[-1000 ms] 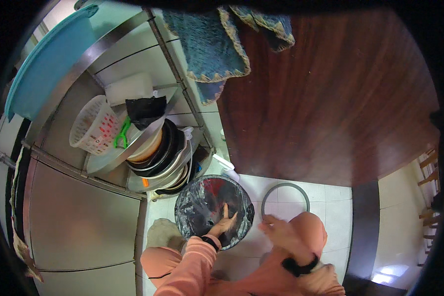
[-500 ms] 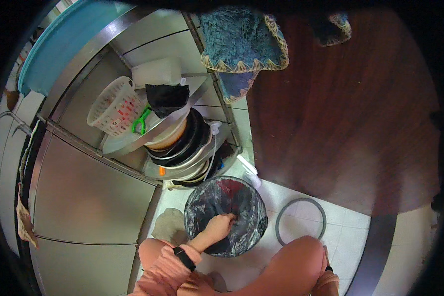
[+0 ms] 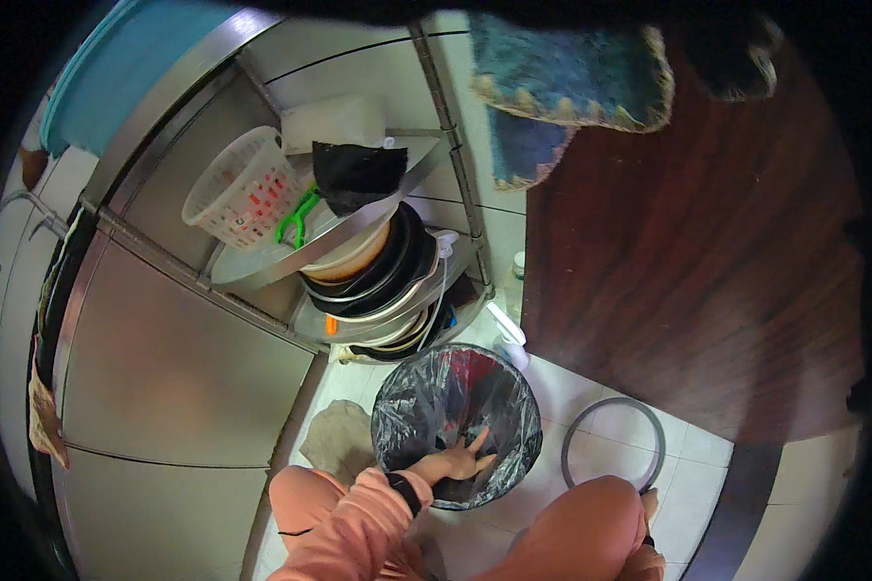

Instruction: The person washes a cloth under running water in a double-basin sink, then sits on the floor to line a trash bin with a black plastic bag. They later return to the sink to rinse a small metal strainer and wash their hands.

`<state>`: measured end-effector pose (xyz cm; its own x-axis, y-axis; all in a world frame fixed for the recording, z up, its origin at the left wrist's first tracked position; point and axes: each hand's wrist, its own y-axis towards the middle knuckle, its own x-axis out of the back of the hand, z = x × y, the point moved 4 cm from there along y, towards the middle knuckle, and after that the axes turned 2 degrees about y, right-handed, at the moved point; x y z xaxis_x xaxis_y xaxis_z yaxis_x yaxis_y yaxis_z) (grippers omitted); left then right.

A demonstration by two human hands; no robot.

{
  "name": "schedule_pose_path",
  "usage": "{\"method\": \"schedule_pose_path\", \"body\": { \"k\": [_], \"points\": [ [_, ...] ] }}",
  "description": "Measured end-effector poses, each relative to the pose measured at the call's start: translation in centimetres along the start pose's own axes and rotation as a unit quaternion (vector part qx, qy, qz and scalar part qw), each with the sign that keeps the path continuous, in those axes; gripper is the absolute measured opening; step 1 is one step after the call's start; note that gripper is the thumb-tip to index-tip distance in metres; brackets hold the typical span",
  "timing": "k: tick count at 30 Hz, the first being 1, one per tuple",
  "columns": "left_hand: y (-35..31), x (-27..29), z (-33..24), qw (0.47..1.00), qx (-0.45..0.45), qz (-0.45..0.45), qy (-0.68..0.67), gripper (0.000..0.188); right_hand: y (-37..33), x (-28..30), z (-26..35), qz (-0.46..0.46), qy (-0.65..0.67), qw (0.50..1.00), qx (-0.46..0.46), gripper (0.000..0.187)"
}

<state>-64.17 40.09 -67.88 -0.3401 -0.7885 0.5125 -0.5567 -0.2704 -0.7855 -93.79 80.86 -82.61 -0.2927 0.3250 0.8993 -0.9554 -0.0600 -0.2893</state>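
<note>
My left hand (image 3: 455, 463) reaches down into a round bin (image 3: 528, 407) lined with a thin black plastic bag (image 3: 412, 407). Its fingers are spread against the liner, and nothing shows in them. A reddish patch shows through the bag on the far inner wall. Beside my right knee, only a little of my right hand (image 3: 648, 505) is visible; the knee covers the rest, so I cannot make out its grip. Close to that hand lies a grey ring (image 3: 572, 436), flat on the tiles, its near edge partly behind the knee.
A metal corner rack (image 3: 460, 160) at the far left holds a white basket (image 3: 247, 189), stacked pans (image 3: 378, 281) and a black pouch (image 3: 358, 176). Steel cabinet doors (image 3: 174, 358) run along the left. A dark wooden panel (image 3: 688, 261) with blue cloths (image 3: 572, 73) stands at the right.
My left hand has gone from closed fingers to spread ones, and sits lower within the bin. The whole view has shifted slightly. More of my right hand shows beside the knee.
</note>
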Motion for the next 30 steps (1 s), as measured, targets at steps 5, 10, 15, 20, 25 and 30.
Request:
{"method": "schedule_pose_path", "body": {
  "k": [5,10,15,20,25,30],
  "points": [
    [-7.0,4.5,-2.4,0.986,-0.123,-0.110,0.023,0.046,-2.0,14.7,5.7,-0.167,-0.018,0.973,0.157,0.028],
    [-14.4,10.5,-2.9,0.884,-0.266,-0.381,0.054,0.033,-5.0,29.1,15.2,-0.278,0.011,0.900,0.335,0.021],
    [-17.0,14.3,0.2,0.803,-0.239,-0.546,0.001,0.027,-11.9,36.5,27.6,-0.236,0.100,0.885,0.388,0.019],
    [-15.9,16.4,7.1,0.767,-0.087,-0.508,-0.382,0.041,-17.8,31.9,37.1,-0.022,0.051,0.896,0.441,0.016],
    [-13.6,15.3,10.0,0.747,-0.034,-0.332,-0.575,0.079,-20.1,20.1,42.3,0.163,-0.015,0.858,0.487,0.030],
    [-11.8,15.1,9.6,0.836,0.005,-0.419,-0.354,0.055,-19.2,14.6,43.6,0.101,-0.062,0.858,0.500,0.028]
  ]
}}
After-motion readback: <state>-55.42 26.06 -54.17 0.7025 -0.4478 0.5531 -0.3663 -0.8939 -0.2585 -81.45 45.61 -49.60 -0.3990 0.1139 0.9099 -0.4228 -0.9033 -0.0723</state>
